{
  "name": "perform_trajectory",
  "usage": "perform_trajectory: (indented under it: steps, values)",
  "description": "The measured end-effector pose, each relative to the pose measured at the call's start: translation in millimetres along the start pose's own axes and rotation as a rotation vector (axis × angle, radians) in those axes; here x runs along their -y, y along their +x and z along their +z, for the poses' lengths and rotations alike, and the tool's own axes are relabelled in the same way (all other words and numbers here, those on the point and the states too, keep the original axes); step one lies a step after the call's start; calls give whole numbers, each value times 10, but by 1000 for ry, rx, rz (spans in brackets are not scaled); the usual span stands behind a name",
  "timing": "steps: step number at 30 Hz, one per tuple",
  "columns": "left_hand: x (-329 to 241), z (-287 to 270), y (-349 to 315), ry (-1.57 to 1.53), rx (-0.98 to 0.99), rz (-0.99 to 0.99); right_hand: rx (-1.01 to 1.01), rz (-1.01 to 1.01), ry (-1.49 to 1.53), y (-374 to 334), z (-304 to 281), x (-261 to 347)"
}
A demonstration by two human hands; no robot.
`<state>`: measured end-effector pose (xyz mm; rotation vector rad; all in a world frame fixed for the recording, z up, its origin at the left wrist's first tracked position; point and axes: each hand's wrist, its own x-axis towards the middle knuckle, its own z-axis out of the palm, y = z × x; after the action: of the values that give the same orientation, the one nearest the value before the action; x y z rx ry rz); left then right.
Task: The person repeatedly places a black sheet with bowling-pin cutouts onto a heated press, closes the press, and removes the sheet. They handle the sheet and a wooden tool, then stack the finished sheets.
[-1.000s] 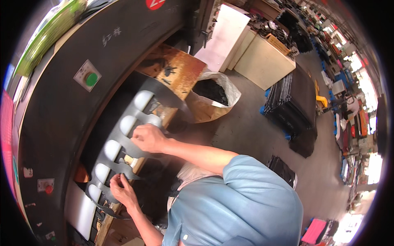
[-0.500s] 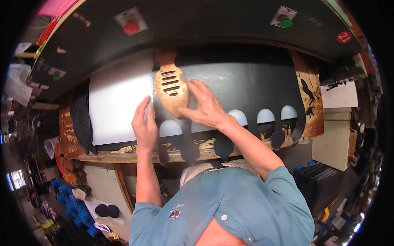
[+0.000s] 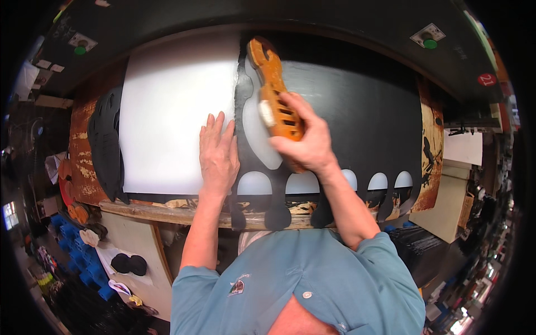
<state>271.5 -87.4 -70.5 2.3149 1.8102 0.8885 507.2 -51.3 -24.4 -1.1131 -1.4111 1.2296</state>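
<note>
Head view: the right hand [image 3: 310,137] curls round an orange slotted die [image 3: 272,78], tilted up; left of that hand, a pale sole shape [image 3: 260,134] shows in the black sheet [image 3: 368,111]. The left hand [image 3: 219,156], open and empty, is over the white board [image 3: 178,111]. Seemingly the die is being lifted clear — calling for a firm grip; half a second ago it lay flat.

Room over black sheet [image 3: 371,120] right of orange block [image 3: 273,73]; dark beam [image 3: 251,14] bars far side.

We see a wood-like cutting die [image 3: 272,78] and a smooth, faintly glossy black sheet [image 3: 365,117]. Our counter [image 3: 159,214] looks roughly wooden.
</note>
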Motion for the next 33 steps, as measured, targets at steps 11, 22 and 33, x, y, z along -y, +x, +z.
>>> perform_trajectory:
  steps: [11, 22, 33]
  values:
    - [-1068, -12, -41, -1017, 370, -169, -34, 186, 587, -411, -188, -63]
    - [-305, -174, -103, -847, -238, -709, -60, 236, 603, -346, -318, -75]
    - [783, -578, -277, -605, -326, -690, -121, 95, 130, -376, -795, -44]
